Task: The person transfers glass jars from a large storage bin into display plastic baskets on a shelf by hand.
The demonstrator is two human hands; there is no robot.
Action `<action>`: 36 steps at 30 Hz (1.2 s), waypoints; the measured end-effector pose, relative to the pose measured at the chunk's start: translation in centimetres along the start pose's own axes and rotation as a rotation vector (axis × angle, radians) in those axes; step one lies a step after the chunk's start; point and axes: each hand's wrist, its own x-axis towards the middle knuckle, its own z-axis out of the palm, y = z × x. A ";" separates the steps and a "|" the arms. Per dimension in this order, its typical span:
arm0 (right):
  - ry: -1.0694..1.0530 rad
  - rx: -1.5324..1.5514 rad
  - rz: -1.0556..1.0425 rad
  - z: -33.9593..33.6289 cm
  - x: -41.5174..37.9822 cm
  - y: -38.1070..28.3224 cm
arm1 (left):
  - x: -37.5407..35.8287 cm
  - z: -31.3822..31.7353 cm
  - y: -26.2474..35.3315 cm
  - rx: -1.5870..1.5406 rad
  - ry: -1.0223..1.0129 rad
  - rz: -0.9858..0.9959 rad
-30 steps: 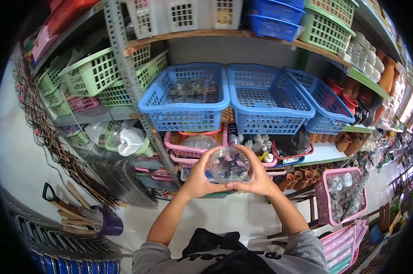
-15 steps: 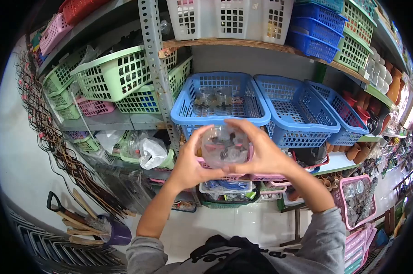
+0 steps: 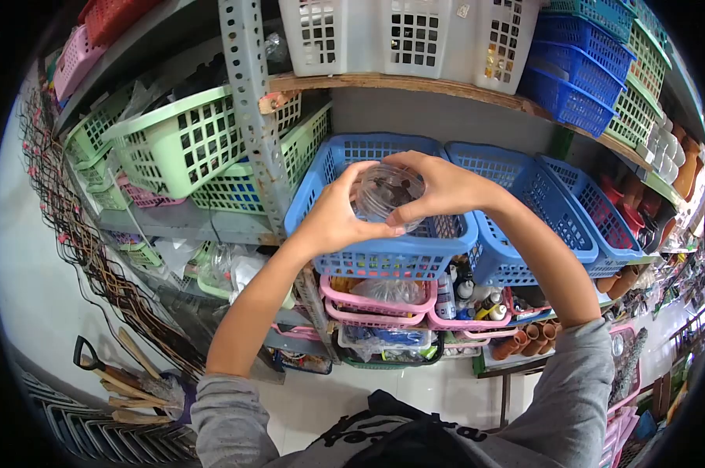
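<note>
Between my two hands is a clear round jar with dark bits showing through it. My left hand wraps its left side, fingers behind and thumb along the lower front. From the right, my right hand curls over the far rim, its thumb pressed near the bottom edge. The jar is over the left blue basket, overlapping its opening in this view. My hands and the jar hide most of what lies inside that basket.
Beside it stand another blue basket and a third. Above runs a wooden shelf edge carrying a white basket. A perforated metal post rises at left, near a green basket. Pink baskets sit below.
Both hands have carried the jar forward, from in front of the left blue basket to over it. The jar appears more tilted now, and the pink baskets below have come into view.
</note>
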 end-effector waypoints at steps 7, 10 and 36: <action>-0.076 -0.162 0.082 -1.4 4.5 7.3 | 6.6 -0.6 -5.0 0.253 -0.191 -0.045; -0.125 -0.134 0.154 -2.0 5.7 9.2 | 8.4 -1.2 -6.9 0.551 -0.260 -0.090; -0.599 -0.403 0.054 12.0 15.4 10.1 | 4.8 -5.6 -10.9 1.239 -0.585 -0.381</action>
